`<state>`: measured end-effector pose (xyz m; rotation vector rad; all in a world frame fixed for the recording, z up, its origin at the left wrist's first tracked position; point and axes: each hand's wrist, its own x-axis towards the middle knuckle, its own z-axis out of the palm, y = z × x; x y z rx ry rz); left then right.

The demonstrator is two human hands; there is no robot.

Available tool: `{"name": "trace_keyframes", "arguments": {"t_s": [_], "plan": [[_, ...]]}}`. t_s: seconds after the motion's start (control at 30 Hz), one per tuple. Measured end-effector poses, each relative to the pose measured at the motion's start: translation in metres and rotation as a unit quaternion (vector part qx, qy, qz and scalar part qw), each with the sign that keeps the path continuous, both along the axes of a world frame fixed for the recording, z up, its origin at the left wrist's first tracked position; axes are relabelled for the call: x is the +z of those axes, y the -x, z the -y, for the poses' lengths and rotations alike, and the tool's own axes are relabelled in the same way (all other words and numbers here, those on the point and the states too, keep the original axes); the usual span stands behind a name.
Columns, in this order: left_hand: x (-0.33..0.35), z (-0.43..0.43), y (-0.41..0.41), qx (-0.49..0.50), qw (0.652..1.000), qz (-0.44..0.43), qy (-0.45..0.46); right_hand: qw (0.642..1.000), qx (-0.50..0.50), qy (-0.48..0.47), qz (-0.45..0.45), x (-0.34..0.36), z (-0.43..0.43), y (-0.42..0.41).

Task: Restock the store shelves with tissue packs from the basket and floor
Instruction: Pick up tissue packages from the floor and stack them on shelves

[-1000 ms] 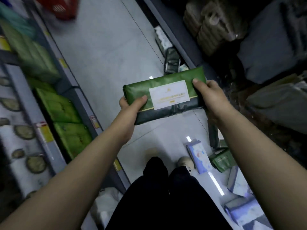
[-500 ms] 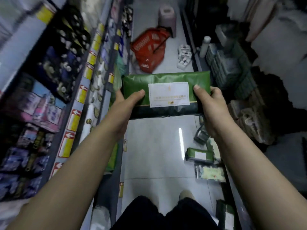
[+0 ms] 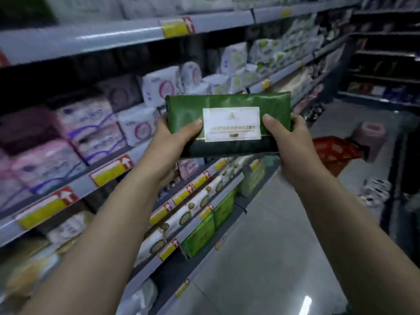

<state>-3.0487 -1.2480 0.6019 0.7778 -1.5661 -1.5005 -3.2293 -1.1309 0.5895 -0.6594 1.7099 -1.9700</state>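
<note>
A green tissue pack [image 3: 188, 111] with a white label is held level at chest height, in front of the left-hand shelves. My left hand [image 3: 175, 144] grips its left end, thumb on the front face. My right hand [image 3: 288, 139] grips its right end the same way. The red basket [image 3: 334, 151] lies tipped on the aisle floor behind the pack, to the right. More green packs [image 3: 204, 230] stand on the lowest shelf, down and left of my hands.
The left shelving [image 3: 109, 171] carries white, pink and purple packs on its upper tiers, with yellow price tags along the edges. A pink stool [image 3: 370, 135] stands beyond the basket. Loose white packs [image 3: 372, 192] lie on the floor at right. Dark shelving lines the right side.
The view has swung up from the floor to the left shelves. The pack has stayed in both hands and has risen to shelf height.
</note>
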Motion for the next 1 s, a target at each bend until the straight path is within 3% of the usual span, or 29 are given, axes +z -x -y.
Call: {"name": "trace_keyframes", "arguments": {"t_s": [0.17, 0.47, 0.73, 1.0], "plan": [[0.052, 0.000, -0.067, 0.178, 0.982, -0.015, 0.058, 0.990, 0.129, 0.051, -0.031, 0.047, 0.044, -0.046], [0.140, -0.002, -0.175, 0.320, 0.930, -0.035, 0.177, 0.937, 0.268, 0.197, -0.104, 0.140, 0.113, -0.137], [0.192, 0.018, -0.252, 0.408, 0.868, 0.045, 0.278, 0.891, 0.349, 0.253, -0.146, 0.198, 0.171, -0.212], [0.239, 0.080, -0.314, 0.403, 0.853, 0.061, 0.327, 0.869, 0.340, 0.255, -0.253, 0.255, 0.238, -0.268]]}}
